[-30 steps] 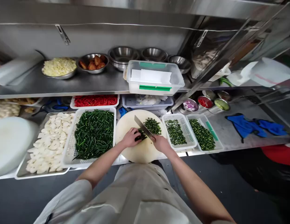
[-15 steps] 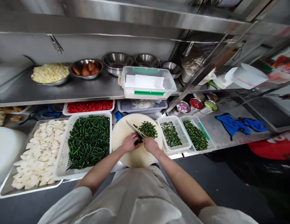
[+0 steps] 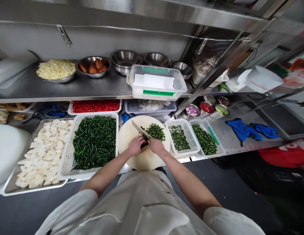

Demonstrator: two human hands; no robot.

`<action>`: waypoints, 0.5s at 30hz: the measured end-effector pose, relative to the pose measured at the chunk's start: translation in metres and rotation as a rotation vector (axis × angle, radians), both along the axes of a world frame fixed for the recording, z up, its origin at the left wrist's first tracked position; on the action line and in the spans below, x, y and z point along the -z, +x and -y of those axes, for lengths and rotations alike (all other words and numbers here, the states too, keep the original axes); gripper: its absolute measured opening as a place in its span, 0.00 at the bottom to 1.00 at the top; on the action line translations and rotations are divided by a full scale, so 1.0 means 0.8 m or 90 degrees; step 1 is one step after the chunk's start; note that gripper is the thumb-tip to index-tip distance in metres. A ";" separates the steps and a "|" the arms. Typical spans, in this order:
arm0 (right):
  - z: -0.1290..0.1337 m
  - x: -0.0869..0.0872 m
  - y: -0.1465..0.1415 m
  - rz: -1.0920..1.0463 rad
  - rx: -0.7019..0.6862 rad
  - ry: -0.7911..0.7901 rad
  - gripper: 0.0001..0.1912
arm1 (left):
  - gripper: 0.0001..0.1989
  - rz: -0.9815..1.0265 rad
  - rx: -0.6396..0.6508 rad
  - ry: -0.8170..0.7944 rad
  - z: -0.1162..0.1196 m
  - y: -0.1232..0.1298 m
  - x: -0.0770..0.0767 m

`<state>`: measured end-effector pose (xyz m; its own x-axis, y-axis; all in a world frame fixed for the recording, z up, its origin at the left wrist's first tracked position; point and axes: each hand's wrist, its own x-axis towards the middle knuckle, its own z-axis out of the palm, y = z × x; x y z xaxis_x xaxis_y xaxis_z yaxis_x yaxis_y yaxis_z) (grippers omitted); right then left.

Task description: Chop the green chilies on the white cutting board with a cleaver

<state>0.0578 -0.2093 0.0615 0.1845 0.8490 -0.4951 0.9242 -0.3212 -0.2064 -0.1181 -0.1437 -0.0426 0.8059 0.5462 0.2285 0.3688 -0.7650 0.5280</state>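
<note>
Green chillies [image 3: 143, 143], one dark bunch, lie on one round chopping board [image 3: 144, 161], held under the curled fingers of the left hand [image 3: 136, 146]. Knife [image 3: 139, 128], one; the right hand [image 3: 156, 146] closes round its handle. Hazard (a judgement): a rolling bunch could let the blade nick nearby fingertips. Cut heap [image 3: 155, 132], one; containers of chopped chillies [image 3: 191, 135], two; basket of whole chillies [image 3: 68, 160], one.

Steel knife [image 3: 138, 128] is slanting over a round pale board [image 3: 148, 160], chopped green peppers [image 3: 156, 132] are lying heaped beside it
</note>
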 end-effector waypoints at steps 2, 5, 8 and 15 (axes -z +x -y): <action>-0.005 -0.008 0.001 -0.006 -0.013 0.005 0.20 | 0.10 0.001 0.003 0.001 0.002 -0.002 -0.004; -0.001 -0.010 0.006 -0.010 -0.032 0.004 0.19 | 0.10 0.013 -0.003 0.001 0.006 -0.005 -0.005; 0.001 -0.004 -0.001 -0.001 -0.033 -0.012 0.20 | 0.11 0.007 -0.013 0.004 0.008 -0.006 -0.002; -0.025 -0.037 -0.011 -0.004 -0.039 0.009 0.16 | 0.11 0.042 -0.009 0.023 0.012 -0.011 -0.010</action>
<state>0.0487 -0.1892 0.0914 0.1283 0.8656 -0.4840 0.9409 -0.2605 -0.2165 -0.1271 -0.1529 -0.0343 0.7809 0.5472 0.3012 0.3441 -0.7793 0.5237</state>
